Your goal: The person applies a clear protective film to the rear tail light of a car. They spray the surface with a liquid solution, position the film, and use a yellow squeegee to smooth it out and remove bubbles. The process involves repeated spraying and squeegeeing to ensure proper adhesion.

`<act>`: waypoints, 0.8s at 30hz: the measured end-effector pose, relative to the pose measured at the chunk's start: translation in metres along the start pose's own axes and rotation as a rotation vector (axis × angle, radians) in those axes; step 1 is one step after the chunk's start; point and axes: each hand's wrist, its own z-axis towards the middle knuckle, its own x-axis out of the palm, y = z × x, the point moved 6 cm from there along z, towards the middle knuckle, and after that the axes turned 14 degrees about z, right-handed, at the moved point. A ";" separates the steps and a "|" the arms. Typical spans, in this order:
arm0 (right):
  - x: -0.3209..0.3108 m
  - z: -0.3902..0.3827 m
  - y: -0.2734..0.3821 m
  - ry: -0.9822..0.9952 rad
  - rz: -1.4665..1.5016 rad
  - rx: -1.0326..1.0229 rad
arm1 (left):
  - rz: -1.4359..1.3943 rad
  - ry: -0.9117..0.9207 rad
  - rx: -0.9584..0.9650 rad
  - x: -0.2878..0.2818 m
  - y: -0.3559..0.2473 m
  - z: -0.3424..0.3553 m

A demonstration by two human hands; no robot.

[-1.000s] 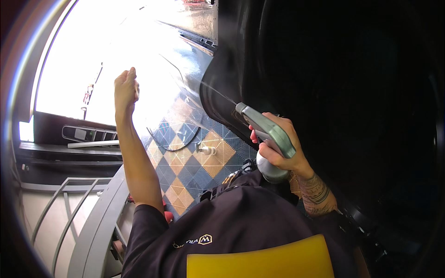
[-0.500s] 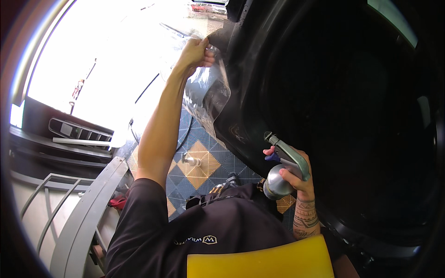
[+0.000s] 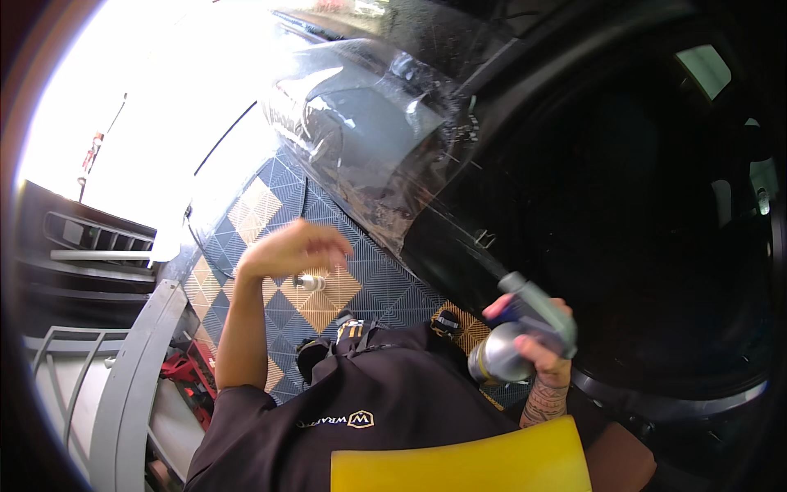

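My right hand (image 3: 548, 351) is closed around a spray bottle (image 3: 502, 354) with a silver body, a grey-green head and a dark blue trigger. A pale streak runs from its nozzle toward the black car body (image 3: 447, 246). Clear, wrinkled film (image 3: 352, 131) lies draped over the car panel ahead, its lower edge hanging above the floor. My left hand (image 3: 299, 248) is in the air short of the film, blurred by motion, with nothing seen in it and its fingers loosely apart.
A small white bottle (image 3: 311, 283) stands on the patterned tile floor (image 3: 377, 279). At the left are a long grey beam (image 3: 123, 402), a ladder (image 3: 94, 234) and a red object (image 3: 190, 373). A yellow sheet-like piece (image 3: 459, 457) covers part of the lower edge. The dark car interior fills the right.
My left hand has come away from the edge at the top and down toward me. The spray bottle has moved slightly right and down. More of the film-covered panel now shows.
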 end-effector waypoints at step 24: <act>0.419 0.131 -0.873 0.533 -0.468 0.912 | -0.854 -0.606 -0.933 0.414 0.664 -0.296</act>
